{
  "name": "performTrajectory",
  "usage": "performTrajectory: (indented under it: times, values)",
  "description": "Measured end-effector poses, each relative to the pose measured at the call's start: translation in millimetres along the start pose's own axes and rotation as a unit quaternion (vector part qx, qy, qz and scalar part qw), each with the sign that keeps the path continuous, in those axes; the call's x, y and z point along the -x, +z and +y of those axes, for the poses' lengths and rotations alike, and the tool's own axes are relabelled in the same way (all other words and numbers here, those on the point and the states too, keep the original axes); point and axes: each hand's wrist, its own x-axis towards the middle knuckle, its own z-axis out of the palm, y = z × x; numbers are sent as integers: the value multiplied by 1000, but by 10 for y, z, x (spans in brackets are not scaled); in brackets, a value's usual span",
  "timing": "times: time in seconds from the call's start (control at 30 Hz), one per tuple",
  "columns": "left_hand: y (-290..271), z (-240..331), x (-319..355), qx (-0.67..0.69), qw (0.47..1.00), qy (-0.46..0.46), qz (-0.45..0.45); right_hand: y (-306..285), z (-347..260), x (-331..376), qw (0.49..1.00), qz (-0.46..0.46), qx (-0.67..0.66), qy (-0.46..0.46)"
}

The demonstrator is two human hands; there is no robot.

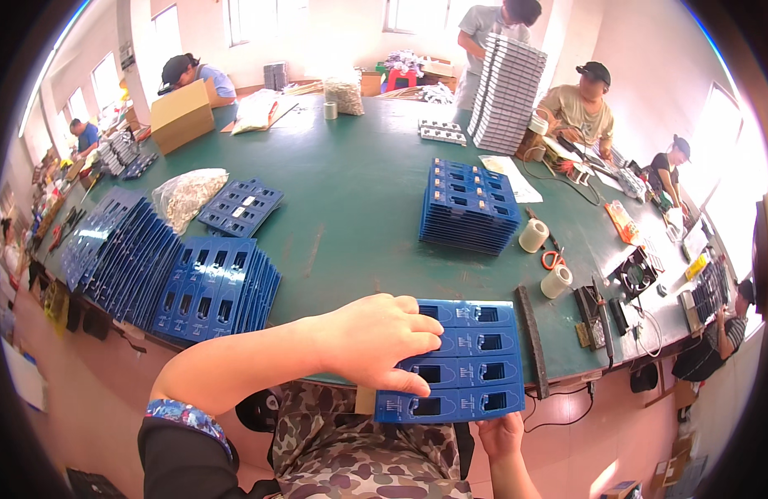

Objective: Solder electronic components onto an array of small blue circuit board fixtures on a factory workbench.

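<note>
Head view: the left hand (375, 339) lies flat, fingers spread, on a blue card sheet (467, 359) overhanging the green table (350, 208) at its near edge; the right hand (500, 434) grips the sheet's lower edge from beneath

The desk (359, 191) is dark green. The card sheet (463, 358) at its near edge is bright blue, as are the stacks (469, 208). The trousers (359, 449) are brown-and-tan camouflage, the scissors (553, 258) orange-handled, the tape rolls (533, 235) cream.
</note>
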Motion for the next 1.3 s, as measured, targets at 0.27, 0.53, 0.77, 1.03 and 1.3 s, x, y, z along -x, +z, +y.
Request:
performTrajectory:
  times: [0.27, 0.53, 0.77, 1.03, 1.3]
  values:
    - [90, 84, 557, 64, 964, -43, 253, 56, -1, 7, 999, 30, 23, -8]
    - [1130, 404, 1223, 13, 957, -242, 160, 77, 4, 30, 998, 49, 31, 0]
    - [1439, 338, 1120, -25, 965, -204, 160, 79, -12, 65, 997, 68, 23, 5]
    - [1387, 335, 1042, -58, 965, -184, 175, -41, -137, 136, 991, 116, 67, 27]
    - [1370, 349, 994, -74, 962, -205, 166, 93, -460, 148, 559, -30, 758, -336]
